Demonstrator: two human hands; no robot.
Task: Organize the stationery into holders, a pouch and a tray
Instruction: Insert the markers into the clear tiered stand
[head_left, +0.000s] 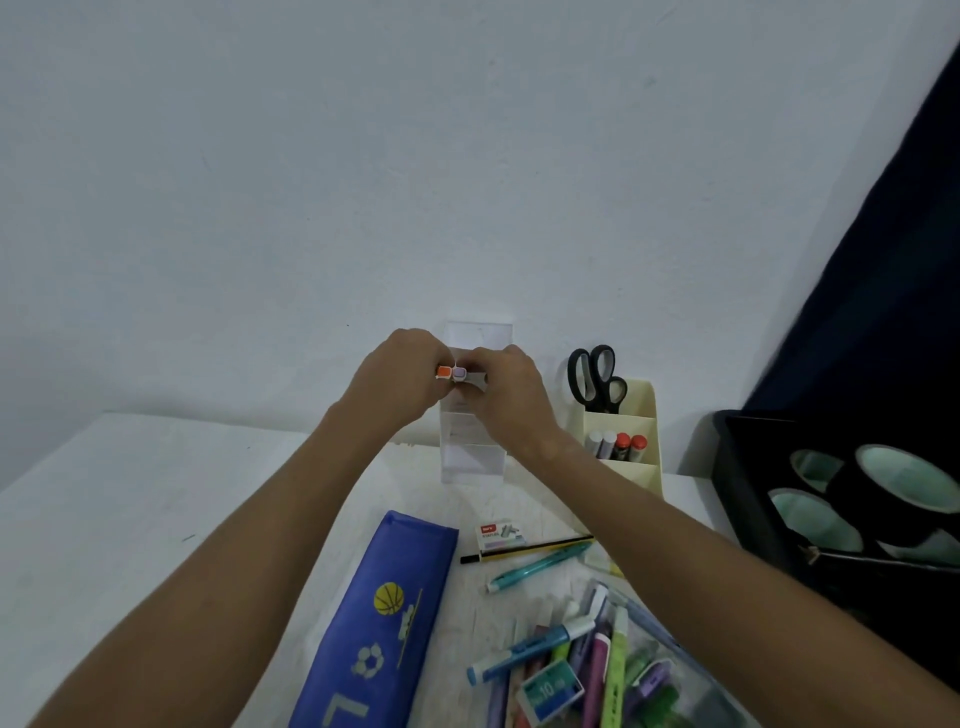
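Both my hands are raised over a clear acrylic holder (472, 457) at the back of the white table. My left hand (400, 379) pinches an orange-capped marker (444, 372). My right hand (511, 395) grips a lilac-capped marker (459, 372) and a grey piece beside it. The two caps touch side by side. A blue pouch (379, 613) with ball prints lies in front. A pile of pens and highlighters (587, 660) sits at the bottom right on a clear bag.
A cream holder (631, 415) with black scissors (595, 379) and glue sticks stands to the right. A black tray (748, 499) holds tape rolls. A staples box (498, 535), a black-yellow pencil (524, 550) and a teal pen (540, 566) lie loose. The wall is close behind.
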